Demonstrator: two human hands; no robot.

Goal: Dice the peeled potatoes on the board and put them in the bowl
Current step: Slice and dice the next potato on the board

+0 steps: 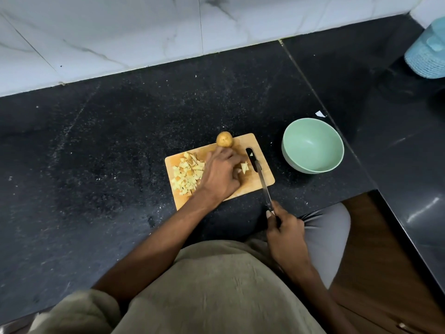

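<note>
Head view, frame centre: left hand [222, 174] pinches a pale potato piece [245, 168] on the rectangular wooden cutting board [261, 174], diced potato pile [187, 174] at board's left, whole round potato [224, 139] at its top edge. Right hand [286, 233] grips a black-handled steel knife [263, 186], blade on the board. Pale green round bowl [312, 148] sits right of the board on black speckled stone counter [96, 145]; no readable writing.

board [248, 143]: left hand [220, 175] is covering its middle
potato pieces [244, 168]: fingers are hiding most of them
blue container [427, 54]: frame edge is cutting it off at 3 o'clock
knife [261, 179] handle: right hand [285, 235] is hiding it
</note>
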